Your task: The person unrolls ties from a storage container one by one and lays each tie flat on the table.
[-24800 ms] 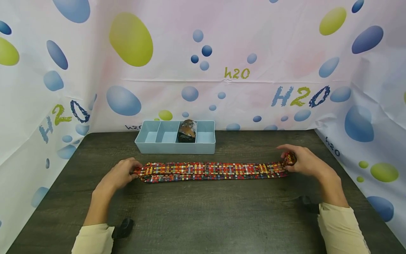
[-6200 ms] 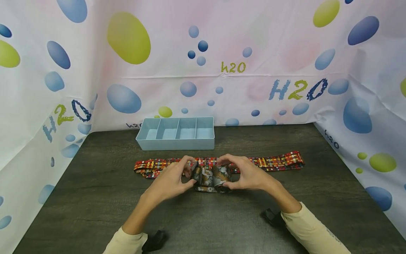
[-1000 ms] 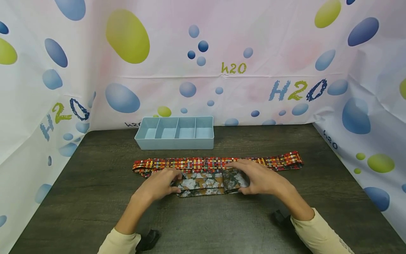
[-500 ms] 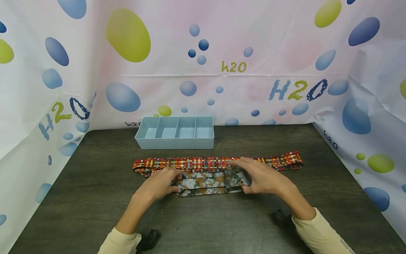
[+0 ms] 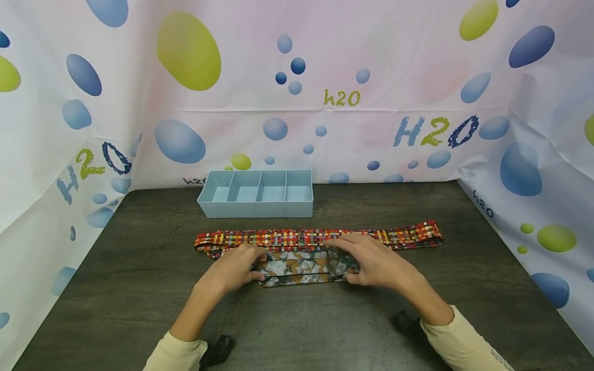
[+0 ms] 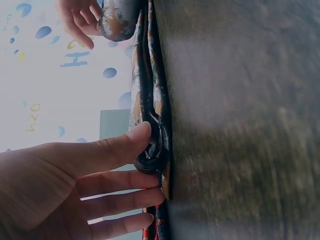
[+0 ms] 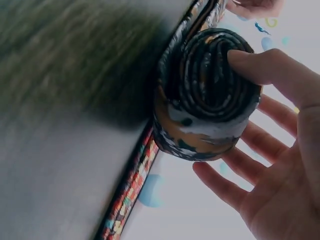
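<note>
A brown, grey and white floral necktie [image 5: 297,267] lies folded lengthwise on the table, its right end wound into a thick roll [image 7: 215,95]. My left hand [image 5: 235,268] pinches the tie's left end, the thumb on one side and fingers on the other in the left wrist view. At the roll, my right hand [image 5: 378,261] grips with the thumb against the coiled side and the fingers round the far side. Just behind lies a red and yellow checked necktie [image 5: 283,238], stretched out flat from left to right, partly hidden by both hands.
A pale blue box [image 5: 257,209] with several compartments stands at the back of the dark wooden table [image 5: 306,330]. A white sheet [image 5: 260,72] printed with bubbles hangs behind and at both sides.
Earlier, both hands held the checked tie's ends and the rolled floral tie sat in the box. It now lies partly unrolled on the table. Lately my right hand has shifted slightly left.
</note>
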`<state>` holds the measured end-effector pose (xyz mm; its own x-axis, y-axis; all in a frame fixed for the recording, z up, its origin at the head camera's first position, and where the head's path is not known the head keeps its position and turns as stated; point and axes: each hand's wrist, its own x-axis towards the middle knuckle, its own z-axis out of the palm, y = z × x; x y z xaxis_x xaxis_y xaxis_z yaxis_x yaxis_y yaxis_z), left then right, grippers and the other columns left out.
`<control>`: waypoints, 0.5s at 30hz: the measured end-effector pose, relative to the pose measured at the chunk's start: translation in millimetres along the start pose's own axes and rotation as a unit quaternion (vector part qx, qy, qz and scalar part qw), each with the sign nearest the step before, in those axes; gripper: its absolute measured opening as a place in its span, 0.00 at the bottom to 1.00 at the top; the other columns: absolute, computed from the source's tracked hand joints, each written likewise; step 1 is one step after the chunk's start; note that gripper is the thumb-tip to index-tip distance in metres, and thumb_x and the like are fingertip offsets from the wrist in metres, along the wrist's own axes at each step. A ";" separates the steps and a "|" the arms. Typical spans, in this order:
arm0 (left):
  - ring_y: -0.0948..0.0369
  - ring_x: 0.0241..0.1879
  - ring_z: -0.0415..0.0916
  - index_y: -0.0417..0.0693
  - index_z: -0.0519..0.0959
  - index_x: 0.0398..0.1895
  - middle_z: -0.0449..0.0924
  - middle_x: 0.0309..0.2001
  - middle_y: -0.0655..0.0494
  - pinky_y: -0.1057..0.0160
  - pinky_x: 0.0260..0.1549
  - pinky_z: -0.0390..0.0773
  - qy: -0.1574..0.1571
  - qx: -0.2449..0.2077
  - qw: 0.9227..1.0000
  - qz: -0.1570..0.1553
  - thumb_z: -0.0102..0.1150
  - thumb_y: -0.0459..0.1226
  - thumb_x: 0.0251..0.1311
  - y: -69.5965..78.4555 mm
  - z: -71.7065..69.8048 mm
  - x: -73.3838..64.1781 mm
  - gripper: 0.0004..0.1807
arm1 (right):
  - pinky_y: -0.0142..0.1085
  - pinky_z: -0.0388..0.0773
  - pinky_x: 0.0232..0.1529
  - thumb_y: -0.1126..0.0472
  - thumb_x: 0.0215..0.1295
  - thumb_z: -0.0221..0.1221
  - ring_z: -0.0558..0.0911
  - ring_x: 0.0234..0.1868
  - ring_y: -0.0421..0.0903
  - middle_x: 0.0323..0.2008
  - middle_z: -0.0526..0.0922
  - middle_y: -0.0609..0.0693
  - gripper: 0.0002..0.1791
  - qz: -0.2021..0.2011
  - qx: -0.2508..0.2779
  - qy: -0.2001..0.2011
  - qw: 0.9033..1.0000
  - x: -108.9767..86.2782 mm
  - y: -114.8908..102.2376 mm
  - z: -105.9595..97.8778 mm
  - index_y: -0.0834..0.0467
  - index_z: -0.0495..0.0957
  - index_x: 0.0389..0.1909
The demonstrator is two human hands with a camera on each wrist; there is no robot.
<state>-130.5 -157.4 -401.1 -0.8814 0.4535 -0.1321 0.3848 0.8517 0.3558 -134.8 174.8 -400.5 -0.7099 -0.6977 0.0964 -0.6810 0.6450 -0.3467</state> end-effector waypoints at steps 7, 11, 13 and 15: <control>0.57 0.38 0.82 0.45 0.83 0.42 0.84 0.41 0.53 0.53 0.39 0.82 -0.001 0.002 1.000 -0.002 0.78 0.37 0.55 0.7 -1.6 0.3 0.14 | 0.62 0.79 0.53 0.64 0.55 0.75 0.79 0.60 0.65 0.63 0.77 0.65 0.43 0.044 -0.001 0.000 0.999 -4.1 1.3 -10.0 0.58 0.71 0.73; 0.57 0.38 0.81 0.46 0.83 0.42 0.84 0.41 0.53 0.54 0.39 0.82 -0.002 -0.001 1.000 -0.003 0.77 0.37 0.55 0.9 -2.0 0.1 0.14 | 0.57 0.80 0.47 0.66 0.52 0.73 0.81 0.57 0.63 0.62 0.78 0.63 0.45 0.049 0.013 0.010 0.999 -8.0 5.4 -15.4 0.56 0.70 0.74; 0.57 0.38 0.82 0.46 0.83 0.42 0.84 0.41 0.54 0.54 0.39 0.82 -0.003 -0.002 1.000 -0.003 0.77 0.36 0.55 1.0 -2.1 0.1 0.14 | 0.58 0.80 0.48 0.67 0.52 0.72 0.79 0.60 0.65 0.64 0.77 0.63 0.46 0.057 0.029 0.010 0.998 -10.9 8.0 -18.0 0.54 0.69 0.75; 0.57 0.39 0.82 0.46 0.83 0.42 0.84 0.40 0.54 0.54 0.39 0.82 -0.002 -0.002 1.000 -0.001 0.77 0.37 0.55 0.9 -2.5 0.4 0.14 | 0.62 0.79 0.51 0.68 0.53 0.71 0.76 0.64 0.67 0.67 0.75 0.63 0.46 0.070 0.044 0.007 0.997 -14.6 10.9 -20.6 0.54 0.68 0.76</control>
<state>-131.3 -157.1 -398.5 -0.8811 0.4526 -0.1373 0.3818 0.8519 0.3585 -135.6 198.5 -386.5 -0.7998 -0.5977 0.0551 -0.5573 0.7053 -0.4383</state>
